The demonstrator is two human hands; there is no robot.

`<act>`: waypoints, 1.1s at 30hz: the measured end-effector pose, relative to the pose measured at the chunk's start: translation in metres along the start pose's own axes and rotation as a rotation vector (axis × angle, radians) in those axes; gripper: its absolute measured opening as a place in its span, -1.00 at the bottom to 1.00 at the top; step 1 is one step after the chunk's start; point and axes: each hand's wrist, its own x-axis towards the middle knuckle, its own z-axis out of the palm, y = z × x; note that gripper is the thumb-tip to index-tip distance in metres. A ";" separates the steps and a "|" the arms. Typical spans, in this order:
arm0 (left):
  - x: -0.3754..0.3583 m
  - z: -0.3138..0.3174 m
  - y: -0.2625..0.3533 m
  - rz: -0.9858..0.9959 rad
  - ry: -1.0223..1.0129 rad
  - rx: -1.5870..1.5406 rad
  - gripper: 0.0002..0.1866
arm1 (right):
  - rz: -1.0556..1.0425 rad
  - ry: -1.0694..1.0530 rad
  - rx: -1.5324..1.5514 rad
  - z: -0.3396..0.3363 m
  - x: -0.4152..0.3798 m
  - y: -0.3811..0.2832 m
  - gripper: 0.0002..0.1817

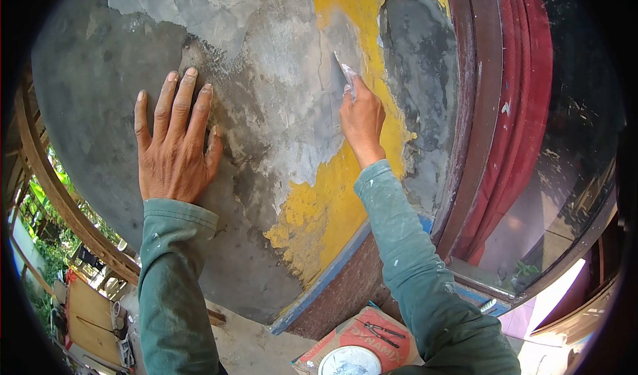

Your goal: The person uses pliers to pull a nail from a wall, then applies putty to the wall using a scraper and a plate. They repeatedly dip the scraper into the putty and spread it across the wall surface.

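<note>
My left hand (174, 135) lies flat with spread fingers on the dark grey part of the wall (100, 122). To its right, my right hand (362, 116) is closed round a scraper (345, 71), whose thin edge points up and left against a pale grey patch. Yellow paint (335, 195) shows beside and below that patch. A darker grey patch (422, 76) lies to the right of the yellow. Both forearms wear green sleeves with white specks.
At the right stand a brown frame (475, 109), a red curtain (525, 96) and dark glass. Below is a red and tan bag (395, 332) with pliers (382, 332) and a white round container (349, 362). Plants and a wooden board (93, 315) are at lower left.
</note>
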 end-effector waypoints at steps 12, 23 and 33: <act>0.001 -0.003 0.002 -0.008 -0.014 -0.005 -0.34 | -0.267 -0.109 0.139 -0.030 -0.080 -0.045 -0.58; 0.000 -0.003 0.001 -0.007 -0.016 -0.002 -0.37 | -0.031 0.020 -0.083 -0.010 0.043 -0.022 -0.65; 0.001 -0.004 0.002 -0.007 -0.023 0.003 -0.37 | -0.342 -0.077 0.048 -0.022 -0.028 -0.061 -0.63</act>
